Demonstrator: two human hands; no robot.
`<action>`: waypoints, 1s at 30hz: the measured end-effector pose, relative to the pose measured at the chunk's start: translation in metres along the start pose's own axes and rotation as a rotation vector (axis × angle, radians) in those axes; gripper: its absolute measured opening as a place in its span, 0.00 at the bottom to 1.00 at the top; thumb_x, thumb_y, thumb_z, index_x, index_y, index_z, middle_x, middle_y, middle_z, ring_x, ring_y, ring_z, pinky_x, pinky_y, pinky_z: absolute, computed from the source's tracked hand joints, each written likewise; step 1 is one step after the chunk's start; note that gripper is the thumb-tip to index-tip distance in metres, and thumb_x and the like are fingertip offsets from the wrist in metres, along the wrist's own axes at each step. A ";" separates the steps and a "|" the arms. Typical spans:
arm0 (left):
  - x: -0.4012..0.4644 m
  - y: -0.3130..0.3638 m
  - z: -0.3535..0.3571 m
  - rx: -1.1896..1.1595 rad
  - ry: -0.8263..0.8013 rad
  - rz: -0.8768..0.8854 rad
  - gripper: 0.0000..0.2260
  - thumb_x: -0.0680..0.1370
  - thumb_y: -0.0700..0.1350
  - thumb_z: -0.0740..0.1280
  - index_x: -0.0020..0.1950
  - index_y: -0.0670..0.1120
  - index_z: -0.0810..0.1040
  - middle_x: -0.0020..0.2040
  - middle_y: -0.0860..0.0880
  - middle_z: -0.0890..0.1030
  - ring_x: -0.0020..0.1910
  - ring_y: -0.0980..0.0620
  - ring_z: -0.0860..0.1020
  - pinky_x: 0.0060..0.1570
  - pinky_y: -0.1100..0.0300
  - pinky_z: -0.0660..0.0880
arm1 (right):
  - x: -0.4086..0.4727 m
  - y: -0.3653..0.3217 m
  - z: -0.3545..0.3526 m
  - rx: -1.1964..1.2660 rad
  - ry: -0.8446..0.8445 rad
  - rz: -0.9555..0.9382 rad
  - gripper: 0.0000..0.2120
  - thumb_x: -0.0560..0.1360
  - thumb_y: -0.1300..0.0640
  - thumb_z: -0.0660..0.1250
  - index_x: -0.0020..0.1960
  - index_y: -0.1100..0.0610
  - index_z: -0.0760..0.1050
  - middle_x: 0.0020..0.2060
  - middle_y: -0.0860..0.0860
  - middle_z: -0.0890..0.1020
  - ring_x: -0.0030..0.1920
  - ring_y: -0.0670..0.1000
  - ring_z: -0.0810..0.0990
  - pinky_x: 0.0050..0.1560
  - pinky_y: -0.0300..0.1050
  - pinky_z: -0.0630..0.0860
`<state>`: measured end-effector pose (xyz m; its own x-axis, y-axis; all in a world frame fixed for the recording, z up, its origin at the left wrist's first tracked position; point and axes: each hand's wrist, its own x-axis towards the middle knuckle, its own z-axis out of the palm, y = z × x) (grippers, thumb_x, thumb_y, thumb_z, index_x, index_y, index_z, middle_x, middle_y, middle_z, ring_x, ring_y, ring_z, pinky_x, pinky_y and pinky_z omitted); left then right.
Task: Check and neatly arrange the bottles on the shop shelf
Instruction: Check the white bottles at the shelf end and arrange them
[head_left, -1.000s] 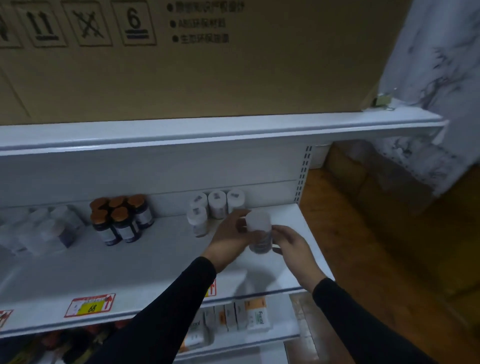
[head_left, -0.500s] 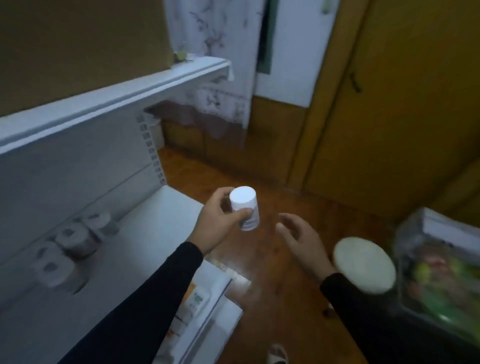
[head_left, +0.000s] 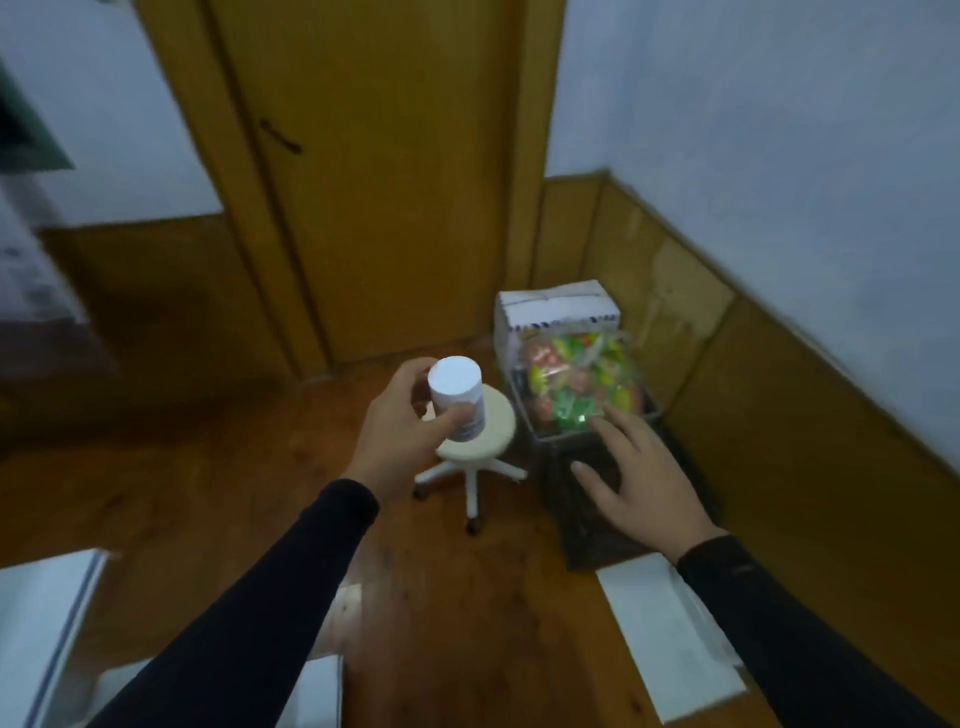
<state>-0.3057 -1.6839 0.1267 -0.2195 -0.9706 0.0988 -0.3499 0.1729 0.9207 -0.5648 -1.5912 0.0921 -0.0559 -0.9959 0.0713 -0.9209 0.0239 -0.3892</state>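
Change noted: a second ago both hands held the white bottle (head_left: 457, 397) at the right end of the shop shelf, in front of the other white bottles. Half a second ago the right hand had let go and the view was swinging away from the shelf. Now the shelf is out of sight but for blurred white edges at the lower left of the view, and the person faces a wooden door (head_left: 374, 182) and a room corner.

Meaning for the task, as a judgement: the bottle has been taken off the shelf for checking or removal, not yet arranged. It has no place on the shelf at present.

Left hand (head_left: 402, 431): fingers (head_left: 415, 371) and thumb curled round the bottle's body, clamped on it. The bottle is upright, cap towards the camera, held in the air above the floor, in line with a white swivel stool (head_left: 480, 441) below it. Contact with the stool is not shown.

Right hand (head_left: 641, 475): fingers (head_left: 615, 426) spread apart and nearly straight, holding nothing. It hovers in front of a dark crate (head_left: 582, 535) carrying a clear bag of coloured items (head_left: 576, 387); whether it touches either cannot be told.
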 end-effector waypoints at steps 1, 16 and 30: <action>0.007 0.006 0.021 0.001 -0.038 0.013 0.22 0.73 0.50 0.75 0.62 0.59 0.69 0.55 0.68 0.73 0.54 0.67 0.74 0.47 0.71 0.72 | -0.008 0.020 -0.008 -0.013 0.021 0.022 0.37 0.76 0.31 0.50 0.77 0.52 0.63 0.76 0.52 0.64 0.76 0.54 0.60 0.74 0.55 0.63; 0.065 0.055 0.349 0.092 -0.661 0.084 0.28 0.74 0.51 0.74 0.70 0.54 0.67 0.64 0.57 0.74 0.62 0.54 0.74 0.61 0.56 0.75 | -0.117 0.269 -0.050 -0.024 0.101 0.585 0.30 0.80 0.38 0.57 0.77 0.49 0.60 0.78 0.50 0.59 0.77 0.52 0.58 0.74 0.46 0.54; 0.103 -0.113 0.645 0.316 -1.069 0.129 0.23 0.72 0.42 0.75 0.61 0.51 0.68 0.60 0.51 0.71 0.57 0.52 0.74 0.52 0.62 0.70 | -0.155 0.448 0.124 0.173 0.196 1.101 0.25 0.78 0.44 0.65 0.70 0.55 0.71 0.69 0.56 0.72 0.69 0.58 0.71 0.62 0.46 0.68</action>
<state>-0.8763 -1.6951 -0.2110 -0.8863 -0.3264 -0.3285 -0.4505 0.4438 0.7746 -0.9208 -1.4373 -0.2068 -0.8770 -0.4092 -0.2518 -0.2682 0.8518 -0.4500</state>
